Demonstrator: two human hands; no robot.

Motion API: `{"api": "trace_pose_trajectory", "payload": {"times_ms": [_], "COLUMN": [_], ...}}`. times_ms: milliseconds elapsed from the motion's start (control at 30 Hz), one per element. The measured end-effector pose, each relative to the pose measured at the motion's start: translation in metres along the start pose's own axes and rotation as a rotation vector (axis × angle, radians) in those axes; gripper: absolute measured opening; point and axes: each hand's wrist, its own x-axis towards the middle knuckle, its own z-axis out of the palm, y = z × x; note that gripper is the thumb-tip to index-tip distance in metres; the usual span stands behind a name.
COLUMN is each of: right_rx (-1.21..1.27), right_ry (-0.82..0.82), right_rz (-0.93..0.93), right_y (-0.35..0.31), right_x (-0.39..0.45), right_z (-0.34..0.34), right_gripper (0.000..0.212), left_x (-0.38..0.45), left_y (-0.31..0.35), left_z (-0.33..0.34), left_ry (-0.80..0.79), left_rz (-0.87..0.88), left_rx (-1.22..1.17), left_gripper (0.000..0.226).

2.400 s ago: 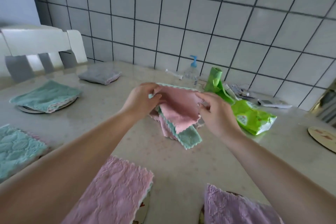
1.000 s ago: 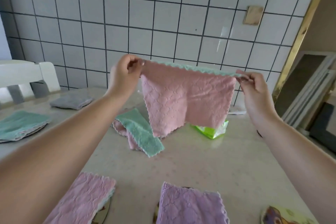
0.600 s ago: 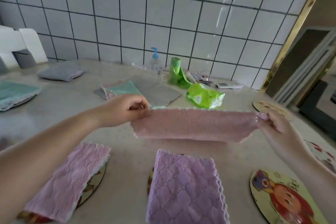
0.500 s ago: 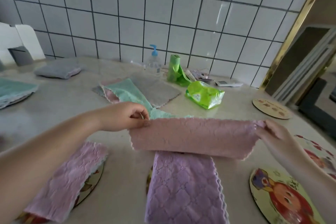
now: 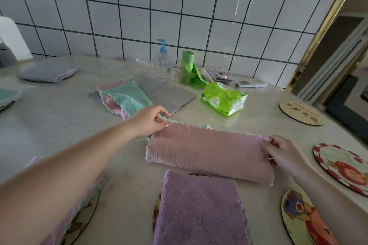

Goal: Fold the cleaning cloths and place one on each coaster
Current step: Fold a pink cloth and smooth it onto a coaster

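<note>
Several folded cloths already sit on coasters, but three bare coasters (image 5: 301, 113) wait at the right and a loose pile (image 5: 127, 97) remains unfolded. The pink cloth (image 5: 209, 151), held up in the air a second ago, now lies folded in half on the desk (image 5: 59, 117). The left hand (image 5: 149, 120) and the right hand (image 5: 282, 152) pinch its far corners in their fingers.

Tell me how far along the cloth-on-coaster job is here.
Done: a purple cloth lies folded on its coaster. In hand: the left hand and right hand pinch a pink cloth, folded once on the table. Left: three bare coasters and unfolded cloths behind.
</note>
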Motion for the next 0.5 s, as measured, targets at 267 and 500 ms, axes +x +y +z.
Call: {"api": "trace_pose_trajectory", "payload": {"times_ms": [267, 500], "right_rx": [-0.141, -0.183], "right_ry": [0.059, 0.102], "right_rz": [-0.044, -0.014], "right_y": [0.004, 0.006], "right_x": [0.03, 0.044], "right_z": [0.006, 0.011], "right_gripper": [0.02, 0.019], "left_x": [0.02, 0.023], "left_y": [-0.002, 0.001], "left_z": [0.013, 0.017], "left_ry": [0.172, 0.207], "left_rz": [-0.001, -0.019], "left_rx": [0.298, 0.337], "left_gripper": [0.059, 0.059]}}
